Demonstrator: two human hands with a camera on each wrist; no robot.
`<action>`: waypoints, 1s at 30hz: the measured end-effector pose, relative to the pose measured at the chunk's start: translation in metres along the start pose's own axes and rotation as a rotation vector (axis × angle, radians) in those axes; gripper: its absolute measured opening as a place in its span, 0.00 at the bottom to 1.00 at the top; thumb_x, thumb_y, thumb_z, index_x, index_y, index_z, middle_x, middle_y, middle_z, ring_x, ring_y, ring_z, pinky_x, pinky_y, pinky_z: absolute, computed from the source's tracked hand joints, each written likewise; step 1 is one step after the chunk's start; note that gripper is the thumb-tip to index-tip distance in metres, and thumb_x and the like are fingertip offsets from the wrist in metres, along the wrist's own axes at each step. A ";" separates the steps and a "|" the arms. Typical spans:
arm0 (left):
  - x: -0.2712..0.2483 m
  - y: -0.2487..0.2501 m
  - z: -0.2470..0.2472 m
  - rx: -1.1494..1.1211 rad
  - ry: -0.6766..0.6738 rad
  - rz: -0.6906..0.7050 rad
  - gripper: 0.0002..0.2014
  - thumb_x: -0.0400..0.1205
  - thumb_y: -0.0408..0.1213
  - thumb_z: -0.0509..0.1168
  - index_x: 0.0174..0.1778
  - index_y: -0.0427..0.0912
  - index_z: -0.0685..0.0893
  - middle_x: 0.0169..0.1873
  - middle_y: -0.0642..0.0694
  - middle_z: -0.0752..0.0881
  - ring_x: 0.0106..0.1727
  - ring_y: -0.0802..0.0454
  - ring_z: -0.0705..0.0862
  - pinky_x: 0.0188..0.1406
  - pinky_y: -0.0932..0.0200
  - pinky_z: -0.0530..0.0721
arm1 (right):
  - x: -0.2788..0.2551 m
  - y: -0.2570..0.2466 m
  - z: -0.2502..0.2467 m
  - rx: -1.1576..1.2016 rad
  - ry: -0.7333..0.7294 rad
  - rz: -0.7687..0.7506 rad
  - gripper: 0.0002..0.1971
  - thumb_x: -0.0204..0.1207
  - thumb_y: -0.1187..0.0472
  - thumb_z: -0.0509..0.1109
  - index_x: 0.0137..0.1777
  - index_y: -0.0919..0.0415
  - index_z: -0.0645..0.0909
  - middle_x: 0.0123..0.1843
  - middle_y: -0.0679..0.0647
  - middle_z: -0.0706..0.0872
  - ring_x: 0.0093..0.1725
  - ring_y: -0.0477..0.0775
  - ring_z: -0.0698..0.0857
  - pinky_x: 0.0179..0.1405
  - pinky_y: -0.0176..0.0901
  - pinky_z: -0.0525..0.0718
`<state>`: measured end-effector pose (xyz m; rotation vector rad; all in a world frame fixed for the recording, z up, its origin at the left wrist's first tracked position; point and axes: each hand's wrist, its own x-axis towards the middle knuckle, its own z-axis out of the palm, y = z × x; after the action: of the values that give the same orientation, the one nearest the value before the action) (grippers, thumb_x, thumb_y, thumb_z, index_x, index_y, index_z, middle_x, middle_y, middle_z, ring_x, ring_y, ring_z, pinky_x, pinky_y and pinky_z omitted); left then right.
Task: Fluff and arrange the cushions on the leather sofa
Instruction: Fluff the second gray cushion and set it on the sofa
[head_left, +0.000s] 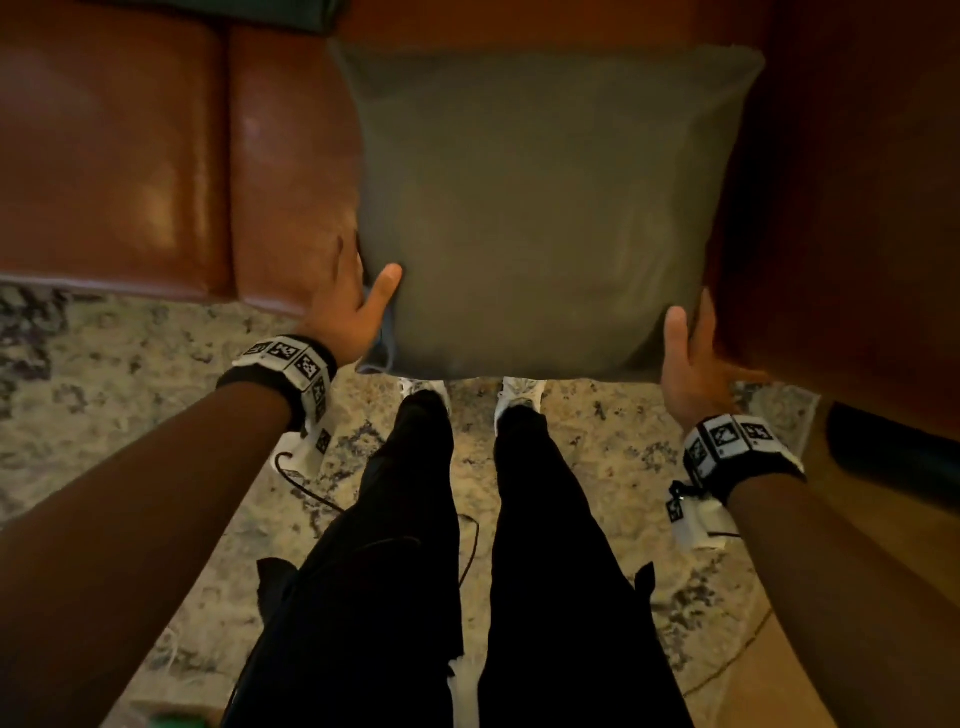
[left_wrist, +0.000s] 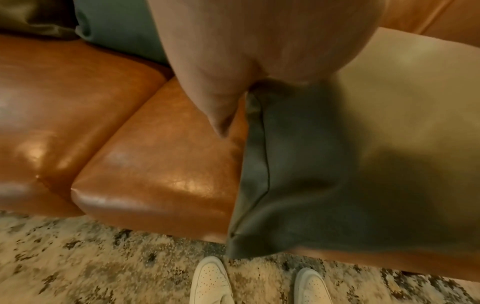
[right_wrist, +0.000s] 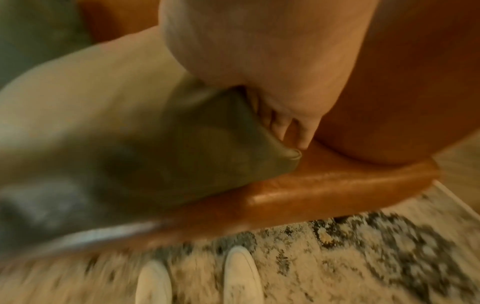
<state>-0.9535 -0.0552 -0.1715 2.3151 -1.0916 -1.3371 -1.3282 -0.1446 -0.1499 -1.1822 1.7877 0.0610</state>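
Left hand and right hand grip grey cushion (thumbs on top) | over brown leather sofa | patterned rug below

Both hands grip the olive cushion.

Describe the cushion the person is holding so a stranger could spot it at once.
Start at the brown leather sofa and go to its right end, beside the armrest. There the olive-grey square cushion lies on the seat, gripped by the left hand and right hand. The teal cushion leans against the backrest, untouched.
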 end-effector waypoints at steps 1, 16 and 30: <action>0.001 0.000 -0.001 -0.059 -0.023 0.020 0.36 0.92 0.58 0.53 0.92 0.45 0.51 0.89 0.46 0.60 0.88 0.53 0.59 0.85 0.64 0.54 | -0.002 -0.003 0.000 0.085 -0.028 0.090 0.41 0.86 0.28 0.48 0.93 0.49 0.51 0.94 0.53 0.52 0.91 0.59 0.55 0.89 0.52 0.50; -0.011 0.095 -0.172 -0.522 -0.255 -0.029 0.29 0.82 0.68 0.54 0.50 0.54 0.96 0.50 0.51 0.95 0.52 0.57 0.93 0.57 0.56 0.84 | -0.082 -0.120 -0.118 0.561 -0.121 0.030 0.53 0.67 0.16 0.43 0.63 0.58 0.89 0.59 0.60 0.94 0.63 0.61 0.92 0.66 0.61 0.88; 0.076 0.134 -0.151 -0.146 -0.162 0.300 0.66 0.67 0.54 0.85 0.90 0.50 0.44 0.87 0.54 0.52 0.87 0.56 0.56 0.87 0.52 0.61 | 0.004 -0.175 -0.084 0.474 -0.014 -0.339 0.45 0.81 0.39 0.73 0.91 0.44 0.51 0.86 0.37 0.67 0.82 0.35 0.71 0.88 0.56 0.66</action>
<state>-0.8707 -0.2228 -0.0644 1.8792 -1.2834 -1.4483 -1.2569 -0.2819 -0.0324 -1.1086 1.4559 -0.5228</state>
